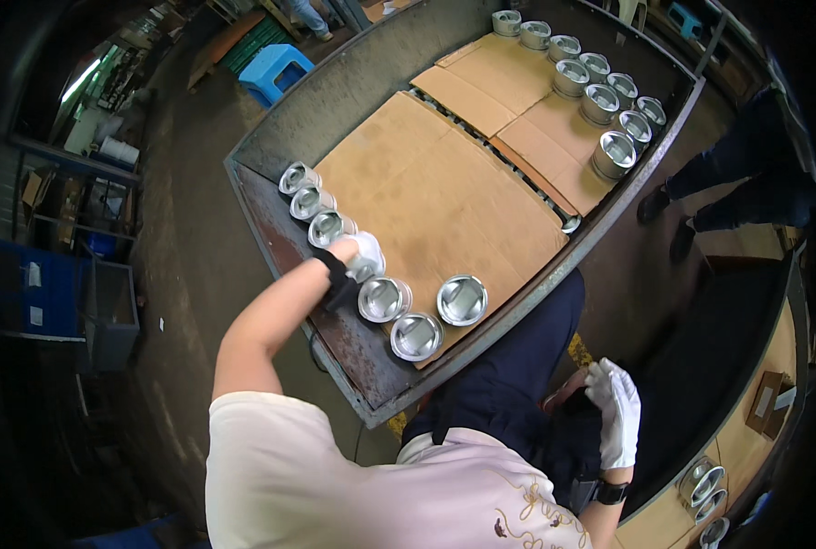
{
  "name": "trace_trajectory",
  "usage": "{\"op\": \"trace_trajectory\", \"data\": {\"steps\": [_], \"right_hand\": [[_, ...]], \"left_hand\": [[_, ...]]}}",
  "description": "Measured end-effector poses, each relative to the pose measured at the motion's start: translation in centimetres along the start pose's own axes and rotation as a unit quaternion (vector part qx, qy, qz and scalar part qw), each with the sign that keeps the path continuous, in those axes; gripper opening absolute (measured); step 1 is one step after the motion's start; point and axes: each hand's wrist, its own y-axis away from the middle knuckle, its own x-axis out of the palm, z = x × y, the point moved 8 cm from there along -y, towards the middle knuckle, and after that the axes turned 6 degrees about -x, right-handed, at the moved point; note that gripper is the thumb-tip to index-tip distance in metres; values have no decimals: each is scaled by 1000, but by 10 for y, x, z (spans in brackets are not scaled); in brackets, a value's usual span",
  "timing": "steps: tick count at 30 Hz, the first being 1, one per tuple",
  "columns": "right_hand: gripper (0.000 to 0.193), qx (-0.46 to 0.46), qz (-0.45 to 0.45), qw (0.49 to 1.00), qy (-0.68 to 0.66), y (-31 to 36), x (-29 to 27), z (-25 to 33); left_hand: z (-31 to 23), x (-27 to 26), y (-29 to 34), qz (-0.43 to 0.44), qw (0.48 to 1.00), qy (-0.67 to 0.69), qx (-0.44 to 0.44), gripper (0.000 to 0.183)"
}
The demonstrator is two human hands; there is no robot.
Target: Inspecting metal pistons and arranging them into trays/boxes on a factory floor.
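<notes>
My left hand, in a white glove, reaches over the left side of a metal cart. Its fingers close round a silver metal piston, which the hand partly covers. This piston stands in a row along the cart's left wall, between a piston on the far side and another piston on the near side. Two more pistons stand at the near corner, one of them set to the right of the row. My right hand, also gloved, hangs outside the cart with loosely bent fingers and nothing visible in it.
Brown cardboard lines the cart, whose raised metal rim runs along my side. Several pistons fill the far right end. A person stands beyond it. At lower right, a bench holds more pistons. A blue stool stands behind.
</notes>
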Motion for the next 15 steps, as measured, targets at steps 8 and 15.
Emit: {"op": "trace_trajectory", "data": {"steps": [8, 15], "right_hand": [[30, -405, -12, 804, 434, -34, 124, 98], [41, -527, 75, 718, 448, -70, 212, 89]], "left_hand": [[91, -129, 130, 56, 945, -50, -318, 40], [215, 9, 16, -50, 941, -27, -334, 56]]}}
